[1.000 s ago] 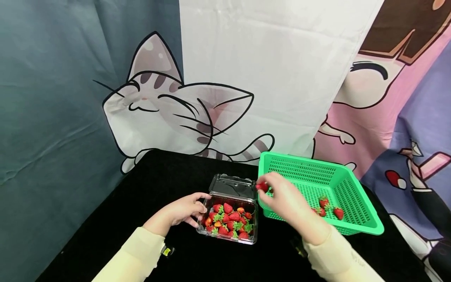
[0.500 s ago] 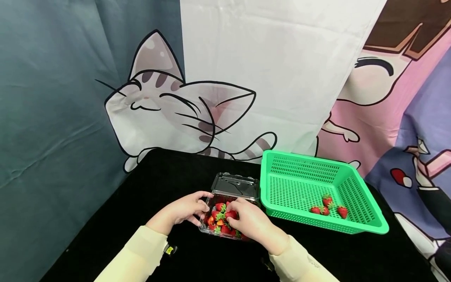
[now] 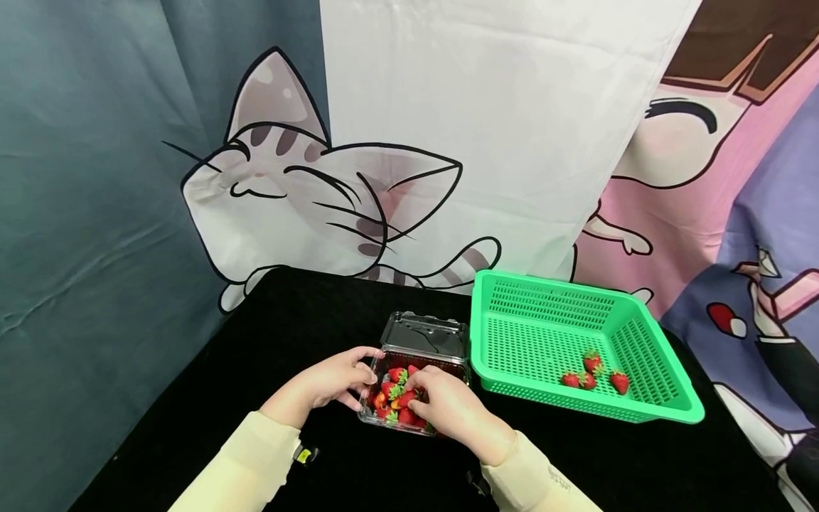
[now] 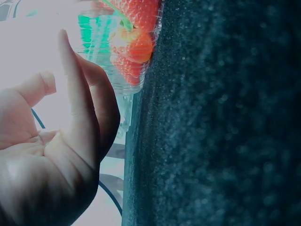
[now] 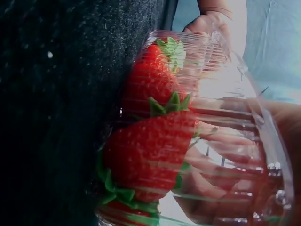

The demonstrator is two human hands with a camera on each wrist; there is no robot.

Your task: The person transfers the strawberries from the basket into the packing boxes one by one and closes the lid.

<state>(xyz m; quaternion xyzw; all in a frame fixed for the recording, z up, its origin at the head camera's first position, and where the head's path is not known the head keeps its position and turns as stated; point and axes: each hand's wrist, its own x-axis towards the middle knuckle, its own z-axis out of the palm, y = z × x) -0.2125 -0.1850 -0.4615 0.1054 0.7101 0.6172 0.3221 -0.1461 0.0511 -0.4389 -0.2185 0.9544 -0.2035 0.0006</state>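
Observation:
A clear plastic clamshell box full of strawberries stands on the black cloth, its lid folded back. My left hand is at its left side, fingers spread, fingertips at the rim and side wall. In the left wrist view, this hand's fingers are mostly straight beside the box wall. My right hand reaches into the box from the right, fingers bent down, a strawberry at its thumb and fingertips. In the right wrist view, its curled fingers show blurred through the clear wall.
A green perforated basket stands to the right, close beside the box's lid. Several strawberries lie in its front right part. A cloth printed with a cartoon cat hangs behind the table.
My right hand has moved from over the basket's left edge, with a strawberry, left and down into the box. The left hand has stayed at the box's side.

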